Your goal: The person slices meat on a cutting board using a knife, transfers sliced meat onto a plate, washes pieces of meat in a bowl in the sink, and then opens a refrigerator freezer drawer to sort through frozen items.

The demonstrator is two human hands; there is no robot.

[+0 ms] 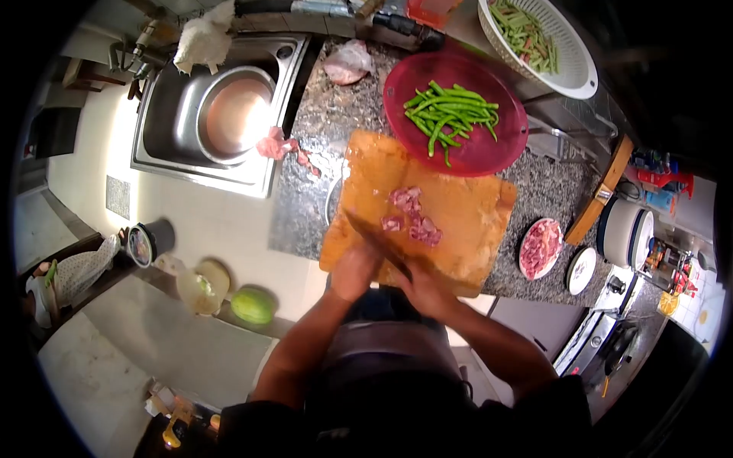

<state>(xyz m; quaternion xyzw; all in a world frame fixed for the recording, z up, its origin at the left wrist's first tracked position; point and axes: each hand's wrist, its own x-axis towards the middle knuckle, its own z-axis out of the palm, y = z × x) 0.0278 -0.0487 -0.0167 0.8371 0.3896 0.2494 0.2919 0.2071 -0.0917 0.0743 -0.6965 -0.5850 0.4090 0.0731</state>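
Note:
My right hand (426, 292) is closed around the handle of a kitchen knife (378, 243), near the front edge of a wooden cutting board (469, 210). The blade slants up and left over the board. Close beside the blade is my left hand (357, 271), its fingers curled in at the board's front left; what they hold, if anything, is hidden. Several pieces of raw meat (424, 230) lie mid-board, just beyond the knife. A plate of cut meat (541, 249) sits on the counter to the right.
Behind the board, a dark pink basin (508, 141) holds green chillies (454, 114). A white colander (576, 65) of cut vegetables stands back right. At left is a steel sink (172, 114) with a pot (238, 114). Meat scraps (276, 143) and a small white plate (582, 271) rest on the counter.

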